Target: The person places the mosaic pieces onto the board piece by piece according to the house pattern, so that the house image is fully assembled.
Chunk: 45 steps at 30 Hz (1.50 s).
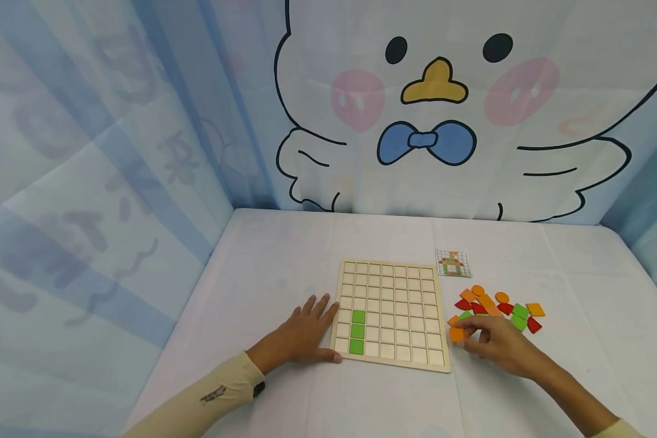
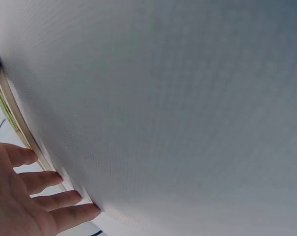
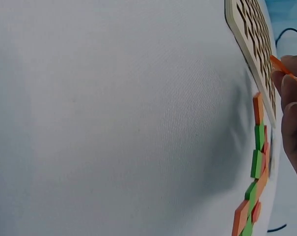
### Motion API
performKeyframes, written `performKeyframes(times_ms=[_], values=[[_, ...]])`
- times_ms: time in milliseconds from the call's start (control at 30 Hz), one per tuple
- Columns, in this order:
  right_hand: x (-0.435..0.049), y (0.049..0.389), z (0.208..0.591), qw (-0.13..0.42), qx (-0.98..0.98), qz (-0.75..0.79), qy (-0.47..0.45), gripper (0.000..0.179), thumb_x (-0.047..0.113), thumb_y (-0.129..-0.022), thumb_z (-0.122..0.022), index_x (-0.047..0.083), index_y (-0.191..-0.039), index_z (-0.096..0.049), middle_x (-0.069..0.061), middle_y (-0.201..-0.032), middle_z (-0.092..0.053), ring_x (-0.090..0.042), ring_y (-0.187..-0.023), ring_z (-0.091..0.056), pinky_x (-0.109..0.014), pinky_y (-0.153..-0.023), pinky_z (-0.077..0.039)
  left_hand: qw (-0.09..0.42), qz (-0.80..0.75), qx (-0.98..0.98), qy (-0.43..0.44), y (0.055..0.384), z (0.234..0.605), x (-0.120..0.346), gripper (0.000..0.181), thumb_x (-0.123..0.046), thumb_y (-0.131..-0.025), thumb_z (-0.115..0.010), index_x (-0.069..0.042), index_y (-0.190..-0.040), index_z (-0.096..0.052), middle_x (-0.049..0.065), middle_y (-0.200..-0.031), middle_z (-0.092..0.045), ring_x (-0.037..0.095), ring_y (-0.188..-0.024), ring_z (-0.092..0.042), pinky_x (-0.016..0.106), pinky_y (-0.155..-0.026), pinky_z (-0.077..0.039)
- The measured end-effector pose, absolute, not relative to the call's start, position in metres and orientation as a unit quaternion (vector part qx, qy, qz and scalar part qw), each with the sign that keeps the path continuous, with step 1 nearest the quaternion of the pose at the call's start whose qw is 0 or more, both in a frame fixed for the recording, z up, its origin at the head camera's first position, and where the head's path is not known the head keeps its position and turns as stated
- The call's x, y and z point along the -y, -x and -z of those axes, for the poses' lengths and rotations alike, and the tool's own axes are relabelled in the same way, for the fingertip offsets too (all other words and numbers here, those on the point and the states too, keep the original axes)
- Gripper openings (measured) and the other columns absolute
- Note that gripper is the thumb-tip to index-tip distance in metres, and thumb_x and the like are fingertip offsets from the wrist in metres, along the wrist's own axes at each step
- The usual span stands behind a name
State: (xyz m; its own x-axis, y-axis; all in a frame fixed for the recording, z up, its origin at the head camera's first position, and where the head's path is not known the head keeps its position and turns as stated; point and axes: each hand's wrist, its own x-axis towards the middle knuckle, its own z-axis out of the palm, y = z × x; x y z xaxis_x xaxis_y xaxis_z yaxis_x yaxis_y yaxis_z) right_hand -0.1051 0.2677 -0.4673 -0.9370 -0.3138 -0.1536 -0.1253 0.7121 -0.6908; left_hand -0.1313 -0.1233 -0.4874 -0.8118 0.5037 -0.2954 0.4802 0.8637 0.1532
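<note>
A wooden grid board (image 1: 385,362) lies flat on the white table, with three green square tiles (image 1: 357,331) stacked in a column in its second column from the left. My left hand (image 1: 301,334) lies at the board's left edge, fingers spread and straight, with fingertips and thumb right at the rim. Off the board's right side, my right hand (image 1: 500,347) pinches an orange square tile (image 1: 457,334) between thumb and fingers. The right wrist view shows that tile (image 3: 281,65) raised in the fingertips, above the loose pieces.
Loose orange, green and red tiles (image 1: 520,311) lie in a pile right of the board, just beyond my right hand. A small pattern card (image 1: 453,263) sits by the board's upper right corner. A curtain with a cartoon figure (image 1: 427,182) hangs behind the table.
</note>
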Motion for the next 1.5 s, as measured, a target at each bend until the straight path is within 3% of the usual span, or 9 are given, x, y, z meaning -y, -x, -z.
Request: performKeyframes(times_ms=[233,533,1167,1500], values=[[-0.258,0.105,0.467,0.108,-0.916,0.363,0.132,0.029,0.023,-0.083,-0.078,0.014,-0.109,-0.072,0.004,-0.084,-0.062,-0.004,-0.055,-0.046,-0.020,-0.048,-0.039,0.169,-0.033,-0.951,-0.255,0.132,0.487,0.123,0.107,-0.076,-0.078,-0.058,-0.014,-0.157,-0.022,0.015,-0.163,-0.019,0.042,-0.148,-0.021,0.059,-0.109,-0.035],[-0.240,0.108,0.467,0.101,-0.904,0.381,0.162,0.023,0.016,-0.082,-0.077,0.013,-0.104,-0.070,0.005,-0.081,-0.062,-0.004,-0.057,-0.048,-0.020,-0.051,-0.042,0.164,-0.025,-0.952,-0.256,0.132,0.490,0.123,0.108,-0.078,-0.077,-0.057,-0.015,-0.157,-0.022,0.015,-0.163,-0.019,0.042,-0.148,-0.022,0.059,-0.109,-0.035],[-0.194,0.113,0.474,0.168,-0.862,0.450,0.163,0.024,0.008,-0.083,-0.072,0.006,-0.106,-0.070,-0.003,-0.083,-0.064,-0.005,-0.055,-0.050,-0.020,-0.053,-0.047,0.161,-0.025,-0.952,-0.257,0.131,0.489,0.123,0.106,-0.078,-0.078,-0.056,-0.015,-0.157,-0.021,0.015,-0.163,-0.019,0.042,-0.148,-0.022,0.059,-0.109,-0.035],[-0.169,0.112,0.480,0.178,-0.861,0.444,0.173,0.025,0.011,-0.081,-0.075,0.007,-0.104,-0.071,0.000,-0.083,-0.064,-0.006,-0.058,-0.053,-0.021,-0.053,-0.047,0.162,-0.033,-0.952,-0.257,0.131,0.488,0.123,0.106,-0.076,-0.078,-0.057,-0.015,-0.157,-0.021,0.015,-0.163,-0.019,0.043,-0.148,-0.021,0.060,-0.109,-0.034]])
